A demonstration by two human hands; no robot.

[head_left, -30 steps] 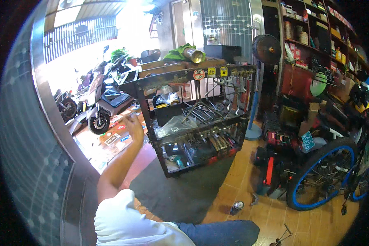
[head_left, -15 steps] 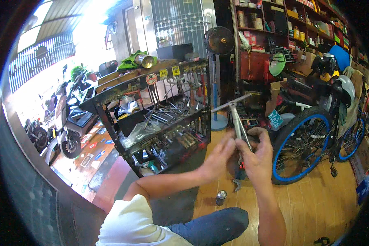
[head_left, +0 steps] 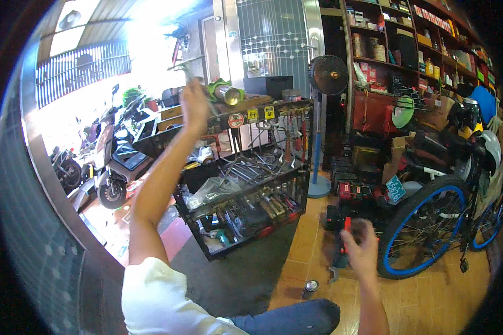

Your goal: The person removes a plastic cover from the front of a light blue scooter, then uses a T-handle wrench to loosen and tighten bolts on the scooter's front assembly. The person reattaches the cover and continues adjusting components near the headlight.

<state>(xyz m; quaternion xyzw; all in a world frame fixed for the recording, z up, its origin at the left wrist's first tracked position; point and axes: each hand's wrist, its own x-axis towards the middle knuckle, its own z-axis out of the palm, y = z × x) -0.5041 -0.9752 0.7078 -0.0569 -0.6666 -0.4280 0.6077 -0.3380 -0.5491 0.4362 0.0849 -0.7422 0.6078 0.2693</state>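
Note:
My left hand [head_left: 194, 109] is raised high over the left end of the tool rack [head_left: 246, 192], its fingers closed round a metal T-handle wrench [head_left: 188, 70]. Motion and glare blur the wrench, whose crossbar sticks up above the fist. Lower down on the right, my right hand [head_left: 362, 248] holds nothing that I can see; thumb and fingers are half curled and apart. Behind that hand lies a red and black object [head_left: 346, 226] whose kind I cannot make out. A spray can [head_left: 311, 288] stands on the floor near my knee, beside a small curved metal piece [head_left: 333, 274].
Wrenches and other hand tools fill the rack's shelves. A green cloth and a metal can [head_left: 228, 95] sit on top. A standing fan [head_left: 328, 75] is behind it. To the right is a bicycle wheel with a blue rim [head_left: 426, 230]; a scooter [head_left: 113, 167] is parked at left.
My hands have parted. The left has swung up and left with the T-handle wrench; the right has let go and dropped lower. The view has shifted too.

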